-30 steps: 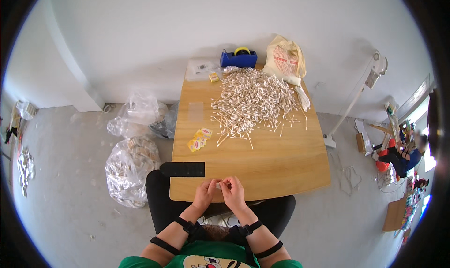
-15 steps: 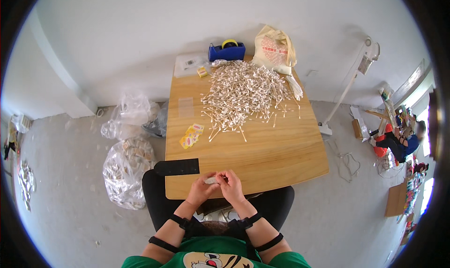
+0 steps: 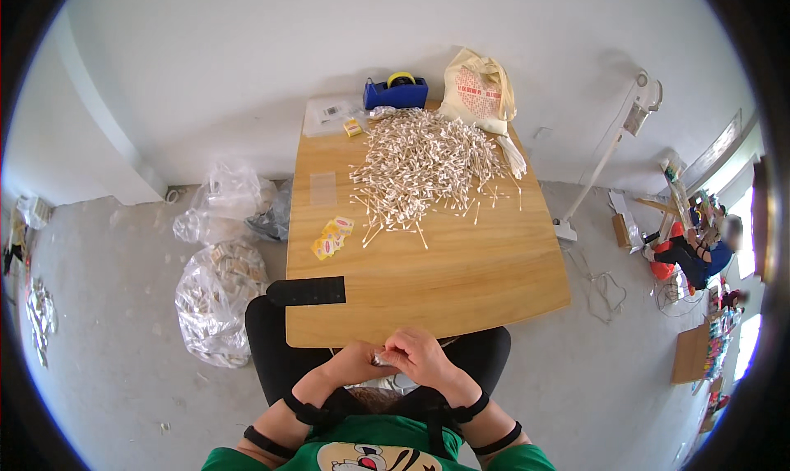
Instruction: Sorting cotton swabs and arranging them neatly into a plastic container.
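Observation:
My left hand (image 3: 355, 361) and my right hand (image 3: 418, 357) meet just past the near edge of the wooden table (image 3: 461, 282), over my lap. Together they pinch a small clear packet (image 3: 383, 359), mostly hidden by the fingers. A big heap of white cotton swabs (image 3: 424, 162) covers the far half of the table, well away from both hands. Small yellow packets (image 3: 331, 237) lie left of the heap, and a black strip (image 3: 306, 291) rests on the near left corner.
A blue tape dispenser (image 3: 396, 92), a cream cloth bag (image 3: 478, 89) and a clear bag of labels (image 3: 332, 114) sit at the far edge. Clear plastic bags (image 3: 216, 294) stand on the floor to the left. A white lamp stand (image 3: 605, 158) rises on the right.
Both hands have drawn back from the table's near edge toward my lap, still joined on the small packet. The view has tilted slightly.

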Available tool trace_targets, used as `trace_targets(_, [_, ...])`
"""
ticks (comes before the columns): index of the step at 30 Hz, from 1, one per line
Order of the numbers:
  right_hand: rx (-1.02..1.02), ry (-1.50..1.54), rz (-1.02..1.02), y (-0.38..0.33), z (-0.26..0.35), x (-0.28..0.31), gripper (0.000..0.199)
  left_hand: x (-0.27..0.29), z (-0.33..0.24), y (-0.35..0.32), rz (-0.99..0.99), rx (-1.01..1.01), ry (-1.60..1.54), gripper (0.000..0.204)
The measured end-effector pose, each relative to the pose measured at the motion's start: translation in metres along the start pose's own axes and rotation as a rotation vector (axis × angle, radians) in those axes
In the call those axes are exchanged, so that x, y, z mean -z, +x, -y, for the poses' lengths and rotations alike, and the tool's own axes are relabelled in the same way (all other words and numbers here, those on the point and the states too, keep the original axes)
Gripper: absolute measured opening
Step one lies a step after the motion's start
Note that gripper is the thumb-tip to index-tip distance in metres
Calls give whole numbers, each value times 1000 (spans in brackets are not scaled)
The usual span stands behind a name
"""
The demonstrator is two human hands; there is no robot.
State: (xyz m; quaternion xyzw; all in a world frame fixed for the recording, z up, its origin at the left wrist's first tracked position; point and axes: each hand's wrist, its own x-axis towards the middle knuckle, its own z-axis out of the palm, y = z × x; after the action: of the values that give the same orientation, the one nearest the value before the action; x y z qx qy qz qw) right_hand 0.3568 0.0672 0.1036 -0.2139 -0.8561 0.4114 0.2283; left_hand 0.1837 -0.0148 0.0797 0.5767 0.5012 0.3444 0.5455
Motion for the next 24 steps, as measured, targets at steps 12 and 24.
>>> trace_targets(12, [2,17,58,-2,17,4,14,-3,-1,-8,179,186,-179,29])
trace_targets(24, [-49,-26,-19,-15,13,-2,15,-1,-11,-8,289,232,-127,38])
